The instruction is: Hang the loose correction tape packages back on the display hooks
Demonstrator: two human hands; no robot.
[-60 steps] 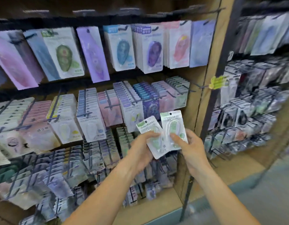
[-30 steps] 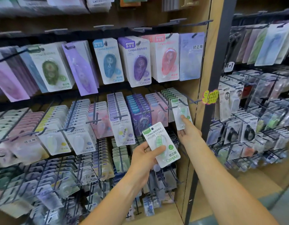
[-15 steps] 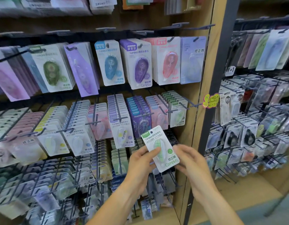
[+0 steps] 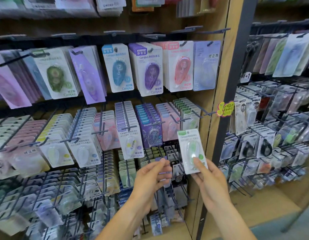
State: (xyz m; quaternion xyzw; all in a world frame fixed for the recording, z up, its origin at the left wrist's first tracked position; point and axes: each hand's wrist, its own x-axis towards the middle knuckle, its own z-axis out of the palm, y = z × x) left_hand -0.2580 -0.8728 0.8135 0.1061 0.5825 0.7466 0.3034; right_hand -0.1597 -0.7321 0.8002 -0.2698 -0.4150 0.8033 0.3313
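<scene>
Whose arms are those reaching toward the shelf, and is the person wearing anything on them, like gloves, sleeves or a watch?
They belong to the person wearing the camera. Both forearms are bare as far as the picture shows: no sleeves, gloves or watch in view. The left hand and the right hand are bare too. No ring can be made out in this picture; the fingers are slightly blurred, so a thin one could be missed.

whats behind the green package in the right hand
Behind the green package, held by the right hand, hang dark packages on lower hooks and the green-topped row above. Whatever sits directly behind the card is covered.
</scene>
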